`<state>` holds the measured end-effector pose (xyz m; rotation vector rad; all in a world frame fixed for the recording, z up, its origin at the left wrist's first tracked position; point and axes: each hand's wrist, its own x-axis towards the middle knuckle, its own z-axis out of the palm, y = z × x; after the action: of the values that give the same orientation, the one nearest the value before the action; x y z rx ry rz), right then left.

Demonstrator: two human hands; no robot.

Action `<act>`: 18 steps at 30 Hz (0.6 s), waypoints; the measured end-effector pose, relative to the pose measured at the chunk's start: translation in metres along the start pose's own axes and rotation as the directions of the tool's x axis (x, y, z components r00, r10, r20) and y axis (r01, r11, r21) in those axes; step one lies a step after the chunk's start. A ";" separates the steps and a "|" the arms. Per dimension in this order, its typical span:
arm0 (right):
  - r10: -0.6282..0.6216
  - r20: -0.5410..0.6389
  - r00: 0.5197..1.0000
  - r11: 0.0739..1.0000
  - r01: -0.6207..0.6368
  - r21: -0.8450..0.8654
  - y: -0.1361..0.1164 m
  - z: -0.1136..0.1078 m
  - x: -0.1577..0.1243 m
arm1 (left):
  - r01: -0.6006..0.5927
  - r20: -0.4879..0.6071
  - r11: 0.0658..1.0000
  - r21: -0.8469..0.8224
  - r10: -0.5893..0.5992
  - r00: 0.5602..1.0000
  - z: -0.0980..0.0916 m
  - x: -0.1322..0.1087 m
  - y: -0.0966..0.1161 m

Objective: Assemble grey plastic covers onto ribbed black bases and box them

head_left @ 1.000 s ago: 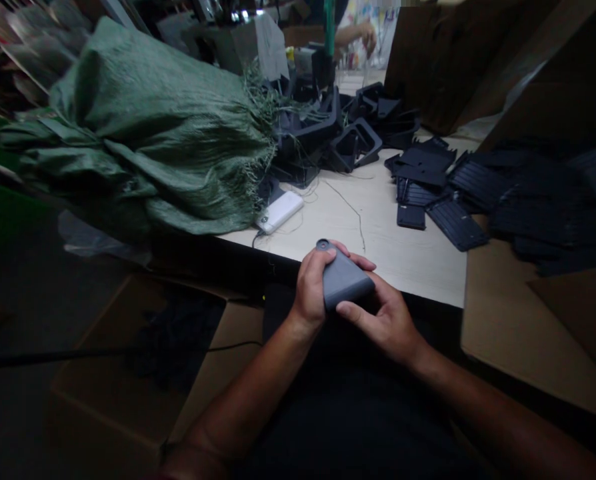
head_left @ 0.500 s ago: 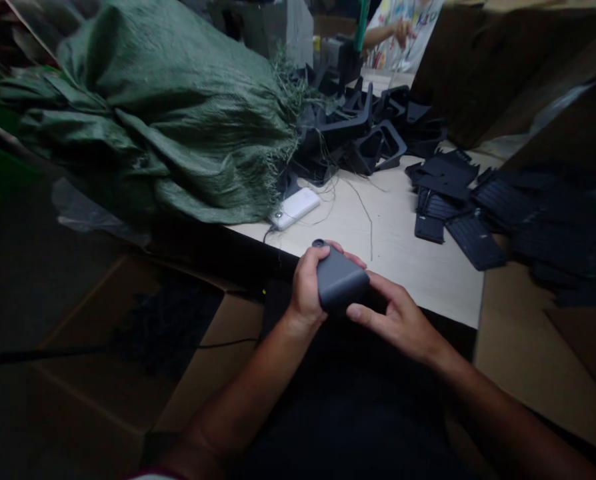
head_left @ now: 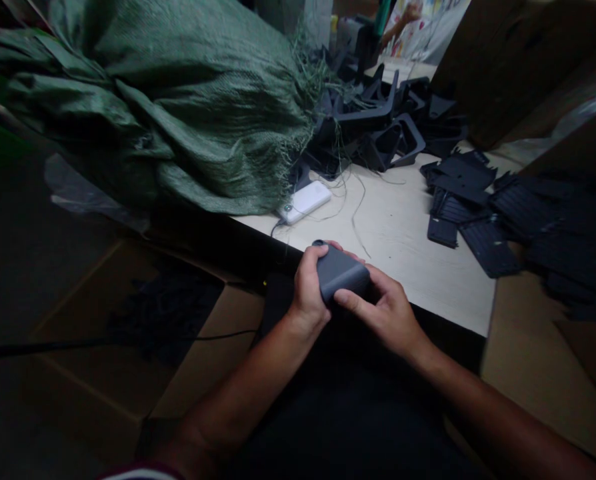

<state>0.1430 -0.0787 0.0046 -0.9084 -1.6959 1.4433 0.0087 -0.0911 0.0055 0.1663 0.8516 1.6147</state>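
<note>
The fingers of the left hand [head_left: 308, 288] wrap closed around one end of a dark grey rounded plastic block [head_left: 342, 272], while the right hand [head_left: 384, 312] cups the other end, its fingers bent against the block and its thumb lying along the underside. The block is held in the air between both hands, just off the near edge of the pale wood-grain surface [head_left: 418, 273], with a small round black cap [head_left: 319, 243] at its far corner.

Just beyond the hands, a white power bank [head_left: 304, 202] lies on the surface with a thin cable trailing from it. Beside it sits a bulging green woven sack [head_left: 203, 113], its frayed mouth spilling threads; its contents are hidden. Black plastic frames [head_left: 383, 127] are heaped against the sack, and flat ribbed black plates [head_left: 491, 243] lie scattered to the right, some overlapping a cardboard sheet [head_left: 525, 340].

Below the surface on the left, an open cardboard box [head_left: 213, 367] holds a dark tangled mass [head_left: 163, 317] - too dim to identify. Far off, a co-worker's hand [head_left: 412, 11] shows beyond the heap.
</note>
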 end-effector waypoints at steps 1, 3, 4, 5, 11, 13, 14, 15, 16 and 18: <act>0.014 0.042 0.999 1.000 -0.014 -0.021 -0.001 -0.006 0.003 | 0.037 0.004 0.998 -0.056 -0.037 0.999 -0.001 0.002 0.003; 0.069 0.152 0.986 0.996 -0.061 -0.061 -0.003 -0.018 0.008 | 0.107 0.017 0.983 -0.152 -0.105 0.994 -0.005 0.008 0.008; 0.106 0.207 0.973 0.993 -0.093 -0.071 -0.002 -0.023 0.010 | 0.137 0.022 0.972 -0.190 -0.136 0.991 -0.008 0.010 0.011; 0.141 0.255 0.957 0.989 -0.126 -0.074 -0.002 -0.027 0.011 | 0.162 0.019 0.963 -0.217 -0.161 0.987 -0.012 0.013 0.014; 0.231 0.213 0.949 0.971 -0.238 0.009 0.002 -0.029 0.014 | 0.191 -0.144 0.977 -0.093 -0.203 0.969 -0.033 0.014 0.004; 0.270 0.184 0.945 0.958 -0.283 0.047 0.002 -0.031 0.017 | 0.103 -0.116 0.995 -0.004 -0.103 0.988 -0.043 0.006 -0.004; 0.292 0.171 0.941 0.949 -0.307 0.068 0.002 -0.033 0.019 | 0.057 -0.088 0.997 0.049 -0.052 0.995 -0.049 0.000 -0.006; 0.315 0.156 0.936 0.940 -0.330 0.086 0.002 -0.036 0.020 | 0.016 -0.051 0.993 0.115 -0.010 0.999 -0.055 -0.007 -0.008; 0.341 0.136 0.930 0.930 -0.355 0.095 0.001 -0.038 0.021 | -0.018 0.000 0.982 0.188 0.019 1.000 -0.060 -0.014 -0.008; 0.387 0.112 0.915 0.917 -0.395 0.053 -0.003 -0.041 0.023 | -0.054 0.139 0.945 0.323 0.009 0.990 -0.068 -0.030 -0.007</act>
<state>0.1671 -0.0397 0.0135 -1.2023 -1.5751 1.8292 -0.0153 -0.1476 -0.0371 0.5206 1.0097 1.4641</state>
